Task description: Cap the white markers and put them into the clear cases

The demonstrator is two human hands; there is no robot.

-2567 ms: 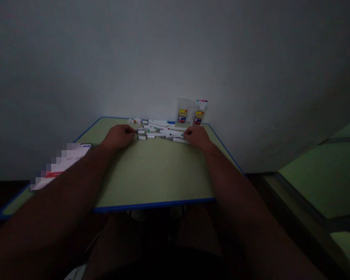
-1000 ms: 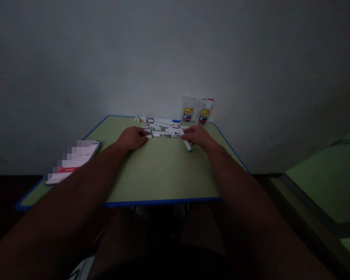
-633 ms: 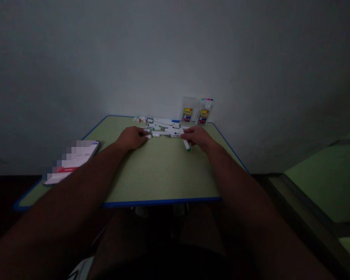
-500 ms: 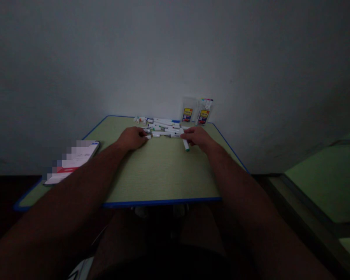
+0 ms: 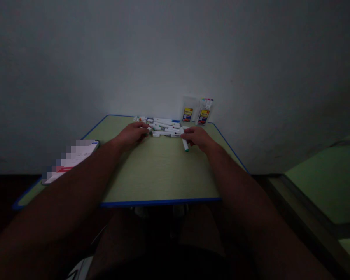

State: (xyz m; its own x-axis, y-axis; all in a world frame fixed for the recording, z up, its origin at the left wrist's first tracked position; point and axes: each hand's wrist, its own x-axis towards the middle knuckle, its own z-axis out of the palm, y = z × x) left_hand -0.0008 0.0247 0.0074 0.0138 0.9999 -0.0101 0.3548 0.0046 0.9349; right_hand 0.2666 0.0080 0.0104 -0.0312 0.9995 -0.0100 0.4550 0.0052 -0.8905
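Observation:
A heap of white markers (image 5: 163, 127) with coloured caps lies at the far side of the green desk (image 5: 160, 171). My left hand (image 5: 132, 135) rests at the heap's left end, fingers curled onto the markers; what they pinch is too small to make out. At the heap's right end my right hand (image 5: 197, 137) is closed on a white marker with a green cap (image 5: 185, 144), whose capped end points back toward me over the desk.
Two clear marker packs (image 5: 196, 112) with yellow labels stand against the grey wall behind the heap. A phone (image 5: 71, 160) with a lit screen lies at the desk's left edge. Another green desk (image 5: 326, 179) stands to the right.
My right hand has drawn a green-capped marker out of the heap and turned it toward me. My left hand has slid a little farther into the heap's left end.

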